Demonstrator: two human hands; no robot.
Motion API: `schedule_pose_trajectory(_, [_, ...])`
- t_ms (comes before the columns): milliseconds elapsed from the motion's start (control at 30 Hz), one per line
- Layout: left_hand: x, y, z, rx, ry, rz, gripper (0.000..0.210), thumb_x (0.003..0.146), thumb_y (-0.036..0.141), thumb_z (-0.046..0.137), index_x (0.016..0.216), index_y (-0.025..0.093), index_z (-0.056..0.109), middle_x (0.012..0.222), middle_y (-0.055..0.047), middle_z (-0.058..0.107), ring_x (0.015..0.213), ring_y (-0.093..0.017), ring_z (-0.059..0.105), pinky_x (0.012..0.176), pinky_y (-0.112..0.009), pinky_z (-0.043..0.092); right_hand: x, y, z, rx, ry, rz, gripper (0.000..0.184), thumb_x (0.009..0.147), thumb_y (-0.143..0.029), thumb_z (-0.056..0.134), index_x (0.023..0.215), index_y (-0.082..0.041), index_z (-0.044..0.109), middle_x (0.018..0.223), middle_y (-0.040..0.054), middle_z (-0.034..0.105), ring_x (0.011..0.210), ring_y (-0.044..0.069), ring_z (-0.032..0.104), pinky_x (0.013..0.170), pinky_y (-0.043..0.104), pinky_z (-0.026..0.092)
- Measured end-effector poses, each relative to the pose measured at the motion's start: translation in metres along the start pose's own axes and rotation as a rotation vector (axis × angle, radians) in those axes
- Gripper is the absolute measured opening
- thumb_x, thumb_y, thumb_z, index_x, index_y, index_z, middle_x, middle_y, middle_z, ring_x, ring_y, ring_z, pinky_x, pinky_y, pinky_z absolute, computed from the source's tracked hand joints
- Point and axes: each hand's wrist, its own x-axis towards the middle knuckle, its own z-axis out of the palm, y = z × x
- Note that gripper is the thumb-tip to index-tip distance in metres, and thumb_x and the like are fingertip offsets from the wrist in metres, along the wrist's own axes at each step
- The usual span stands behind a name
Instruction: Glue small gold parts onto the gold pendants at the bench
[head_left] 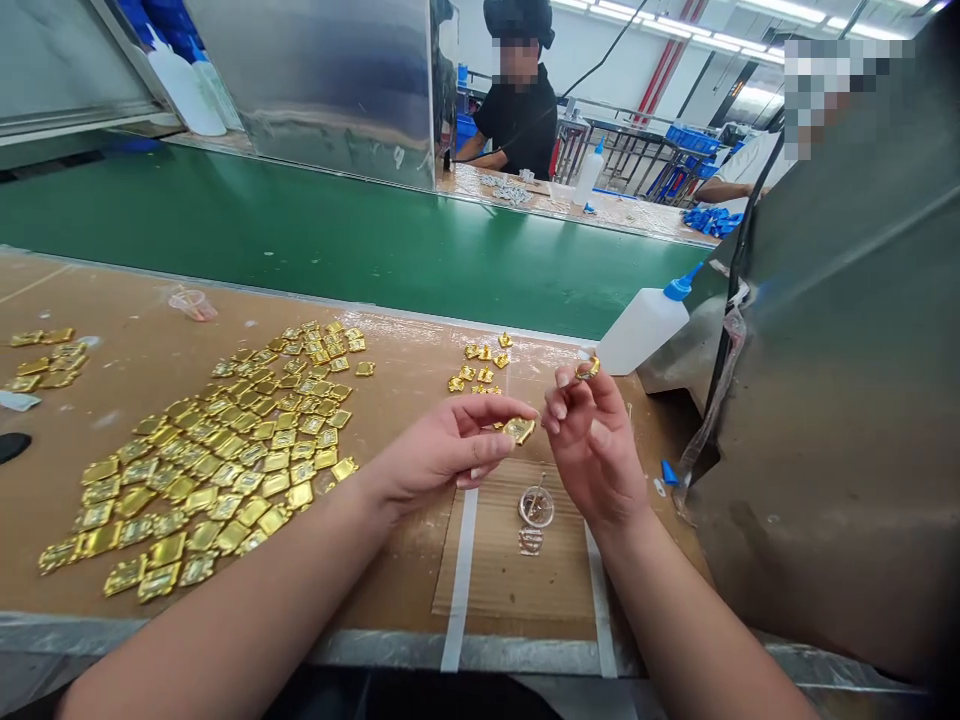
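Pinched between the thumb and fingers of my left hand (pixel 472 440) is a small gold rectangular piece (pixel 520 430), held over the cardboard. Just to its right, my right hand (pixel 596 450) is raised with curled fingers, their tips close to that piece. A gold ring-shaped thing (pixel 587 369) shows at a finger of the right hand; whether it is worn or held is unclear. Anything between those fingertips is too small to make out. Below the hands, a small round clear dish (pixel 536 507) sits on the cardboard sheet (pixel 510 590), which is taped down by white strips.
Many gold rectangular pieces (pixel 247 440) spread across the left of the table. Several smaller gold parts (pixel 480 372) lie behind my hands. A white bottle with blue nozzle (pixel 645 325) leans at right by a metal panel (pixel 825 400). Beyond the green belt (pixel 360 235) sits a person (pixel 517 110).
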Motion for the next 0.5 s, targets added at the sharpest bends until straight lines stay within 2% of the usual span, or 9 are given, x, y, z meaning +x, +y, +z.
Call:
schedule_pose_trajectory(67, [-0.003, 0.001, 0.000, -0.043, -0.070, -0.065, 0.041, 0.074, 0.045, 0.091, 0.109, 0.026, 0.080, 0.056, 0.007, 0.044, 0.044, -0.005, 0.032, 0.039, -0.019, 0.023, -0.001, 0.003, -0.003, -0.048, -0.058, -0.061, 0.053, 0.061, -0.053, 0.096, 0.108, -0.042, 0.075, 0.121, 0.0026, 0.062, 0.098, 0.022, 0.058, 0.083, 0.041, 0.057])
schedule_pose_trajectory(167, [-0.006, 0.004, 0.002, -0.075, -0.155, -0.119, 0.037, 0.074, 0.045, 0.092, 0.105, 0.026, 0.082, 0.059, 0.006, 0.045, 0.044, -0.005, 0.030, 0.038, -0.019, 0.019, -0.003, 0.009, -0.006, -0.087, -0.212, -0.091, 0.050, 0.063, -0.051, 0.097, 0.107, -0.044, 0.076, 0.124, 0.0024, 0.064, 0.117, 0.026, 0.060, 0.100, 0.049, 0.054])
schedule_pose_trajectory(300, [-0.006, 0.005, 0.002, -0.081, -0.197, -0.134, 0.039, 0.073, 0.046, 0.093, 0.104, 0.023, 0.083, 0.061, 0.005, 0.048, 0.044, -0.004, 0.032, 0.037, -0.019, 0.021, -0.007, 0.015, -0.005, -0.083, -0.337, -0.051, 0.049, 0.069, -0.045, 0.095, 0.114, -0.046, 0.076, 0.130, 0.0019, 0.065, 0.123, 0.025, 0.060, 0.102, 0.047, 0.054])
schedule_pose_trajectory(400, [-0.005, 0.005, -0.001, -0.103, -0.211, -0.097, 0.037, 0.076, 0.041, 0.092, 0.106, 0.022, 0.083, 0.064, 0.005, 0.049, 0.045, -0.003, 0.032, 0.039, -0.017, 0.022, -0.010, 0.017, -0.001, -0.070, -0.334, -0.048, 0.055, 0.069, -0.047, 0.095, 0.121, -0.044, 0.076, 0.133, 0.0020, 0.065, 0.125, 0.026, 0.059, 0.102, 0.044, 0.054])
schedule_pose_trajectory(500, [-0.004, 0.004, -0.004, -0.106, -0.234, -0.067, 0.033, 0.079, 0.037, 0.090, 0.108, 0.023, 0.083, 0.062, 0.006, 0.046, 0.046, -0.003, 0.033, 0.041, -0.016, 0.023, -0.010, 0.014, 0.004, -0.010, -0.208, -0.041, 0.049, 0.074, -0.053, 0.090, 0.120, -0.039, 0.078, 0.127, 0.0027, 0.068, 0.121, 0.023, 0.060, 0.101, 0.039, 0.054])
